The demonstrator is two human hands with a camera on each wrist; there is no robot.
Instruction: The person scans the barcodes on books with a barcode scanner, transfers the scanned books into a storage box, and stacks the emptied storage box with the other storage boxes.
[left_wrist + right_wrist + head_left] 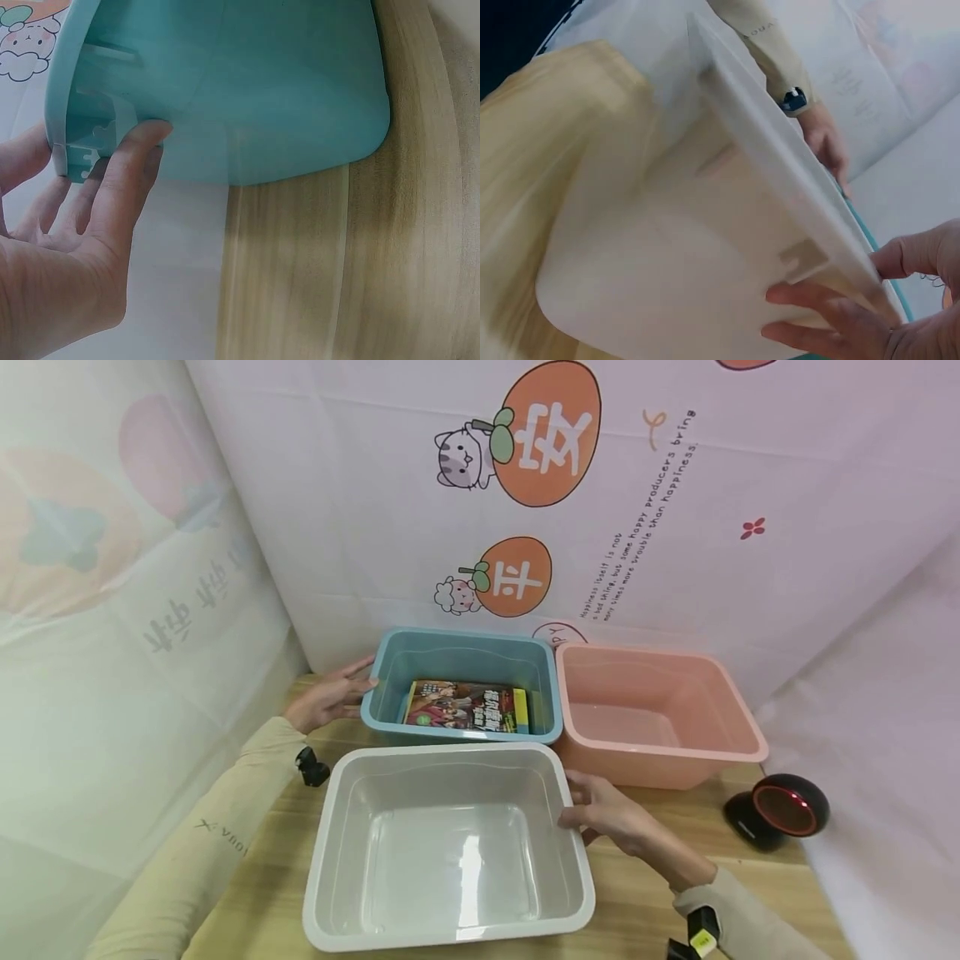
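Observation:
A blue-green plastic bin point(465, 735) stands at the back, with a colourfully printed box point(467, 706) lying inside it. My left hand point(330, 697) grips this bin's left rim, thumb over the edge; in the left wrist view its fingers point(120, 176) reach under the rim against the outer wall. In front of it stands a light grey-white bin point(450, 935) with nothing inside. My right hand point(611, 814) holds its right rim, thumb on top and fingers below, as the right wrist view shows along the bin's outer side point(667, 247).
A pink bin point(667, 768) stands at the back right, beside the blue-green one. Further right is a black round device point(783, 810) with a red ring. Printed white cloth point(360, 527) hangs behind and at both sides of the wooden table point(637, 902).

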